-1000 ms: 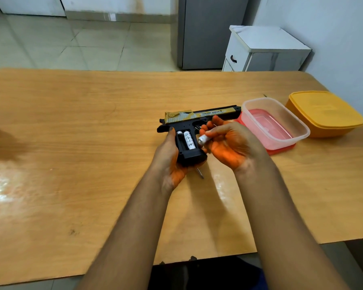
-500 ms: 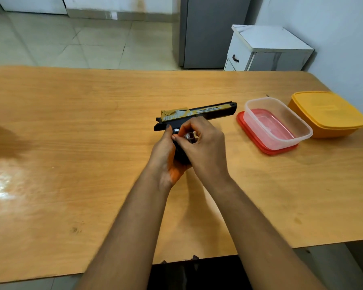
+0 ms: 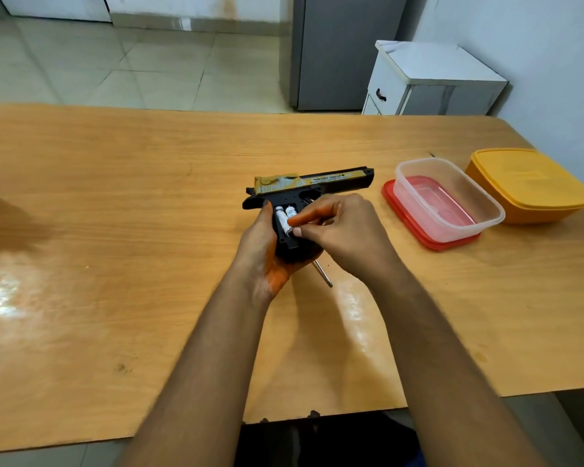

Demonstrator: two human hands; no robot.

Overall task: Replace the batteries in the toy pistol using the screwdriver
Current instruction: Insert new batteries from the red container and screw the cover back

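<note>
Our right hand's fingers [image 3: 304, 220] press a battery [image 3: 281, 220] into the open grip of the toy pistol [image 3: 304, 188], which our left hand [image 3: 267, 244] clasps near the tabletop's [image 3: 115, 230] middle. Light, smooth, rigid plastic; we'd hold it by the grip. The screwdriver [image 3: 322, 274] lies beneath.

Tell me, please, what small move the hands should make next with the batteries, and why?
Probably the right hand should press the battery under its fingertips flat into the open grip compartment. The left hand steadies the toy pistol, one battery already lies seated beside it, and the screwdriver waits on the table.
</note>
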